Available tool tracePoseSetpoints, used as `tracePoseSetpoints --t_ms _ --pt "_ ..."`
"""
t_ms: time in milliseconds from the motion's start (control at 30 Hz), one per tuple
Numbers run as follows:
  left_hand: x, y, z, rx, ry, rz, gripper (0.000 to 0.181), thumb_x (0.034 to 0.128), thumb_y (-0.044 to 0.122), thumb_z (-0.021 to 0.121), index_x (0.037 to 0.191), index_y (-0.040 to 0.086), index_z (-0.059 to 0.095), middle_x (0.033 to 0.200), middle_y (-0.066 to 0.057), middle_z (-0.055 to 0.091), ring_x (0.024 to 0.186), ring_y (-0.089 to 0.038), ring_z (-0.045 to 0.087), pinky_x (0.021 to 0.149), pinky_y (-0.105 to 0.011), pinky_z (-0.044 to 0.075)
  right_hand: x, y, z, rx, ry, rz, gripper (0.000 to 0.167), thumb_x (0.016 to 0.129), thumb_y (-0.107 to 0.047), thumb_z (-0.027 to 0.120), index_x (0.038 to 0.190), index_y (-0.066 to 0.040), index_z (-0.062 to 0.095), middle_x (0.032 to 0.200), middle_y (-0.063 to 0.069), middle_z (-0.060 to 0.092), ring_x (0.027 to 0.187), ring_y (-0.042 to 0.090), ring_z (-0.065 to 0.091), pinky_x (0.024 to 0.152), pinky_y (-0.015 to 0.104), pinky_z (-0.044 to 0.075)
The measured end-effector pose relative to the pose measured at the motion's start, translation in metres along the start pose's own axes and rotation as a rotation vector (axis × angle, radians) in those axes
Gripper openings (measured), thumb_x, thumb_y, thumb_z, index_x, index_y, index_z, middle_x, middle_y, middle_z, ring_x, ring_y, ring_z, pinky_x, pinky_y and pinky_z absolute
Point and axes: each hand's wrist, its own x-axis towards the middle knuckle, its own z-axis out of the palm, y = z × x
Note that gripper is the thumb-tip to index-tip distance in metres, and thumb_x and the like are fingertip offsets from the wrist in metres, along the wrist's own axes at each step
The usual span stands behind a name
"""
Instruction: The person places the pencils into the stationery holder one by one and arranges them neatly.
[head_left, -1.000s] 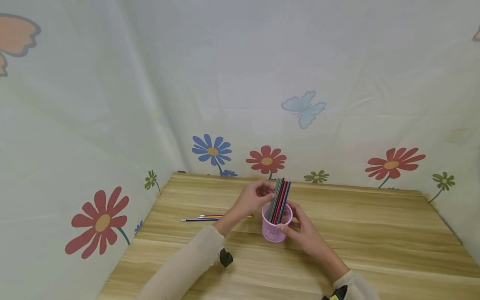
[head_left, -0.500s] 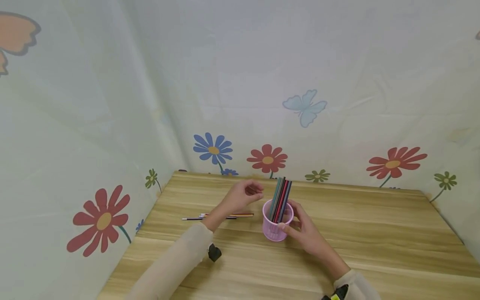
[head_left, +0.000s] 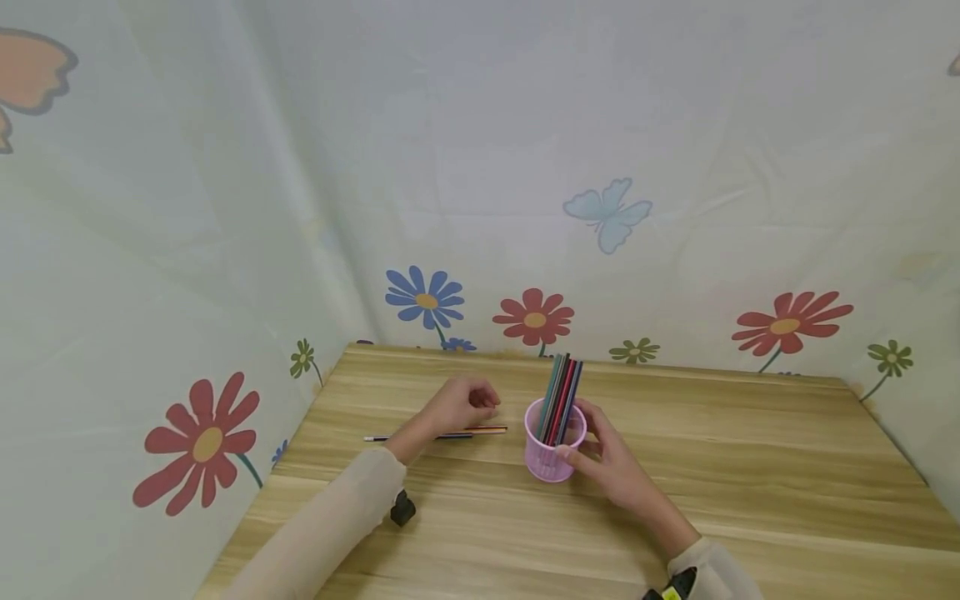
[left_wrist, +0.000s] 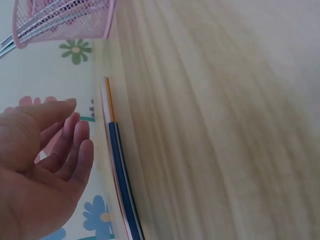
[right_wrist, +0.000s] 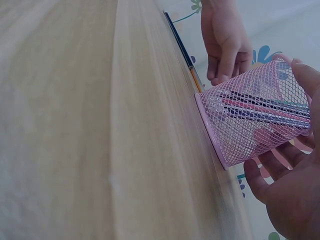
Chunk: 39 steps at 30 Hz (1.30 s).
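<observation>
The pink cup (head_left: 542, 464) stands upright on the surface (head_left: 750, 454), with the right hand (head_left: 618, 473) gripping it, thumb toward the near side of the rim and fingers curled round the wall; the hold appears intended to steady a light body against tipping under a tall load. A close bundle of pencils (head_left: 558, 404) stands inside, slightly tilted, projecting well above the rim. The left hand (head_left: 459, 407) is relaxed, fingers loosely bent, gripping nothing, near several loose pencils (left_wrist: 121, 172) lying flat to the left of the cup; lying nearly parallel, they should be simple to pick up singly. Their exact count is obscured. Cup wall: fine open mesh, probably metal, round in section, with smooth solid bands at rim and base. Loose pencils: slim, straight, dark blue and orange among them. Surface: streaked wood grain, seemingly smooth.
</observation>
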Motion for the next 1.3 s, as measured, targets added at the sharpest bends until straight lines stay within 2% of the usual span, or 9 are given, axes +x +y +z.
tracePoseSetpoints --t_ms 167,467,700,1033,1300 --pt "-0.004 -0.01 -0.002 0.032 -0.043 -0.019 0.008 0.0933 0.01 0.083 0.099 0.008 0.077 0.087 0.005 0.072 0.079 -0.008 0.065 0.076 -0.027 0.057 0.0 0.001 0.0 -0.017 0.001 0.006 0.072 0.1 -0.019 0.077 0.16 -0.018 0.038 0.15 0.015 0.054 0.138 0.036 0.052 0.109 0.042 0.051" --pt "-0.009 -0.013 -0.005 0.044 -0.109 -0.038 0.005 0.0929 0.009 0.083 0.096 0.009 0.078 0.084 0.006 0.072 0.079 -0.009 0.065 0.078 -0.028 0.057 0.001 0.002 0.0 -0.025 0.008 0.01 0.072 0.1 -0.02 0.077 0.16 -0.018 0.038 0.15 0.014 0.055 0.137 0.035 0.052 0.107 0.039 0.052" --pt "-0.007 -0.017 -0.004 0.047 -0.12 -0.035 0.006 0.0926 0.007 0.082 0.096 0.01 0.079 0.084 0.007 0.072 0.079 -0.008 0.065 0.078 -0.027 0.056 0.001 0.001 0.0 -0.014 0.003 0.012 0.073 0.099 -0.019 0.077 0.16 -0.017 0.038 0.151 0.014 0.054 0.138 0.036 0.051 0.108 0.04 0.052" --pt "-0.009 -0.01 -0.003 0.067 -0.129 -0.036 0.006 0.0922 0.005 0.081 0.094 0.009 0.078 0.083 0.006 0.071 0.079 -0.01 0.063 0.077 -0.029 0.055 0.0 -0.001 0.0 -0.018 0.006 -0.004 0.071 0.1 -0.018 0.076 0.161 -0.017 0.038 0.152 0.015 0.054 0.139 0.037 0.051 0.107 0.041 0.052" --pt "-0.009 -0.013 0.003 0.106 -0.118 -0.031 0.006 0.0935 0.007 0.08 0.094 0.012 0.078 0.081 0.008 0.069 0.077 -0.008 0.062 0.074 -0.028 0.054 0.0 0.003 0.0 -0.007 0.005 -0.022 0.071 0.1 -0.015 0.075 0.161 -0.017 0.038 0.151 0.015 0.055 0.138 0.037 0.052 0.106 0.038 0.052"
